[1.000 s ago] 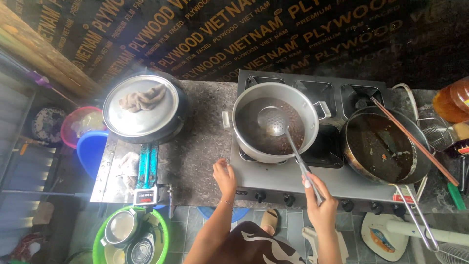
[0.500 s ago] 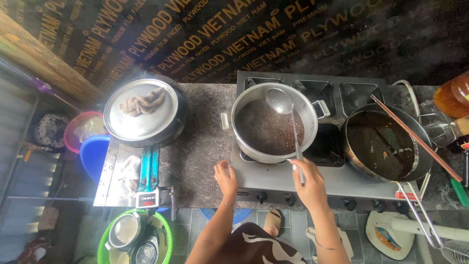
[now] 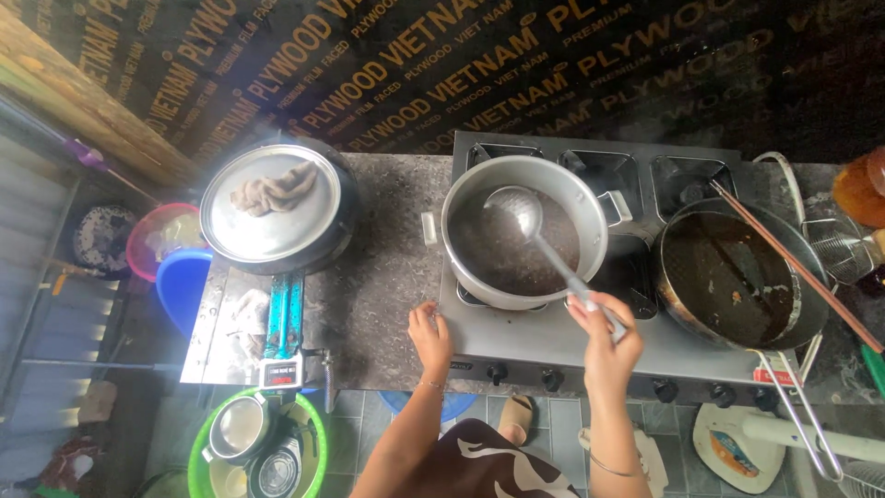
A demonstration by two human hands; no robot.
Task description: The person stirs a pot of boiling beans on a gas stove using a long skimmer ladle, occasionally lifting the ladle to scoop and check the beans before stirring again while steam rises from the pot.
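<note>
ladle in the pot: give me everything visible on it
The ladle looks like plain grey metal: a round bowl on a long straight handle. The bowl hangs over the dark liquid in the silver pot, whether touching it is unclear. The handle slants down-right over the pot's rim into the right hand, whose fingers wrap its end.

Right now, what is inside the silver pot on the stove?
The pot holds a dark liquid, with the bowl of a metal ladle over it, held by the right hand. Whatever lies below the liquid's surface cannot be seen.
</note>
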